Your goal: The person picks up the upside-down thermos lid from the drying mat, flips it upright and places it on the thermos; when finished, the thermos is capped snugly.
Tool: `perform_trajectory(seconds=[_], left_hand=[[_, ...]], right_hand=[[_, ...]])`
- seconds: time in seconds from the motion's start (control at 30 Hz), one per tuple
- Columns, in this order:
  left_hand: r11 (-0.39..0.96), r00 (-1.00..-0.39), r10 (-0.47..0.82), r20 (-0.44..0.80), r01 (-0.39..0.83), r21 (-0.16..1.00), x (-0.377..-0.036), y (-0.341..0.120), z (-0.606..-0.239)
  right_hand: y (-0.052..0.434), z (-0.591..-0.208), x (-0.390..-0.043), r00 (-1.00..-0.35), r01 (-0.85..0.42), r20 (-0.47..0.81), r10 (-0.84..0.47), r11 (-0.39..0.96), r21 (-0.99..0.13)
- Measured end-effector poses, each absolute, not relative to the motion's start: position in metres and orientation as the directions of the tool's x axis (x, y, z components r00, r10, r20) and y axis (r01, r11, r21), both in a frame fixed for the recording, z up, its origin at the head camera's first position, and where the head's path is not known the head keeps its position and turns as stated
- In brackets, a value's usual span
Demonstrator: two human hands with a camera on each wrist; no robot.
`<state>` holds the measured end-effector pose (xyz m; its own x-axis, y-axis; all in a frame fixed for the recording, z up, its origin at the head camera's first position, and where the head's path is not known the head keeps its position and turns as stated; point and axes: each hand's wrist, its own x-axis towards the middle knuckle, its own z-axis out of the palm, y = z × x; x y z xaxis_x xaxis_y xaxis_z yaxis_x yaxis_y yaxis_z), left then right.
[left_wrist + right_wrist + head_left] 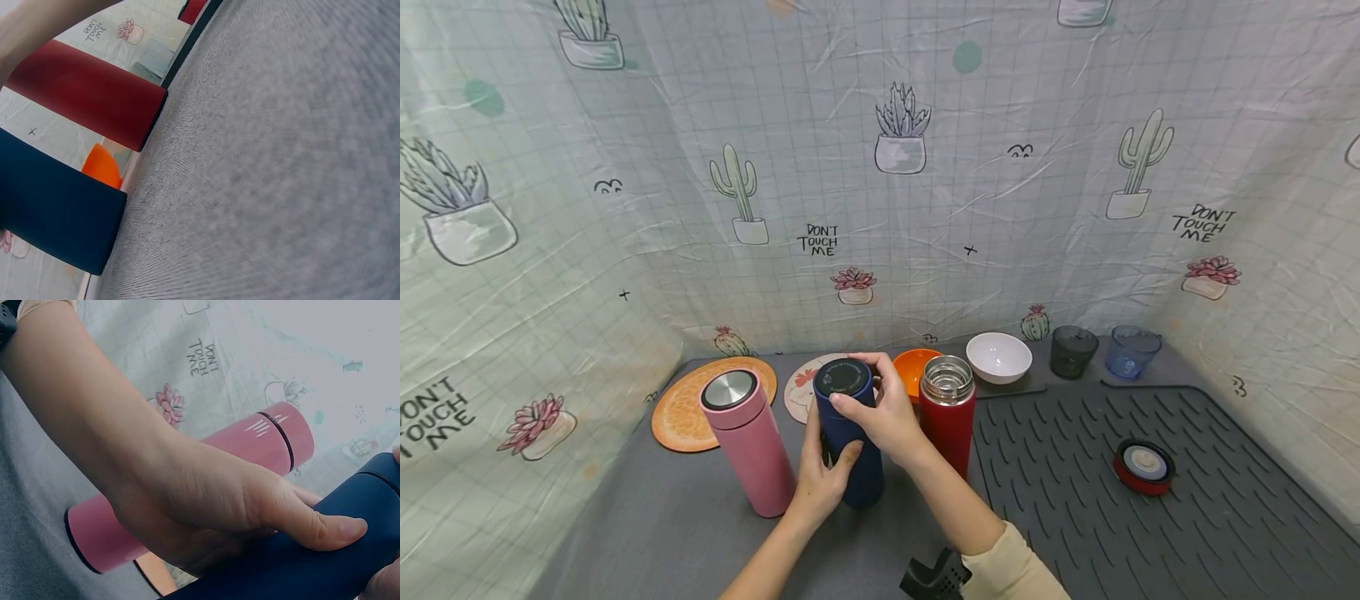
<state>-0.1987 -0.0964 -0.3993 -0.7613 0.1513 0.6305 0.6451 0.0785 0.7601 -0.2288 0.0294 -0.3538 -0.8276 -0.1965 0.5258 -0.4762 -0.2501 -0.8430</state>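
Right grip [889, 415] and left grip [818, 479] hold blue flask [841, 433] before "DON'T TOUCH ME" cloth [808, 183].

White bowl [998, 367], dark cup [1072, 354], translucent blue cup [1131, 354]

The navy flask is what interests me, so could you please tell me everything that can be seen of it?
The navy flask is a tall, smooth cylinder with a matte, coated look. Its lid is on, with a seam below it and a dark top bearing printing too small to read. It appears to stand upright on the gray tabletop, between the pink flask and the open red flask. The left hand grips its body; the right hand holds it around the lid.
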Motion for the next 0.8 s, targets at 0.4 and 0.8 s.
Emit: perform_trajectory(seconds=[0.4,0.8], left_hand=[[0.065,-0.756,0.160,0.635,0.649,0.758,-0.213,-0.102,-0.421],[0.301,-0.668,0.131,0.733,0.731,0.613,-0.204,-0.111,-0.410]], right_hand=[[0.026,-0.349,-0.223,-0.857,-0.448,0.481,-0.185,-0.193,-0.873],[0.040,-0.333,-0.205,-0.837,-0.508,0.484,-0.255,0.032,-0.861]])
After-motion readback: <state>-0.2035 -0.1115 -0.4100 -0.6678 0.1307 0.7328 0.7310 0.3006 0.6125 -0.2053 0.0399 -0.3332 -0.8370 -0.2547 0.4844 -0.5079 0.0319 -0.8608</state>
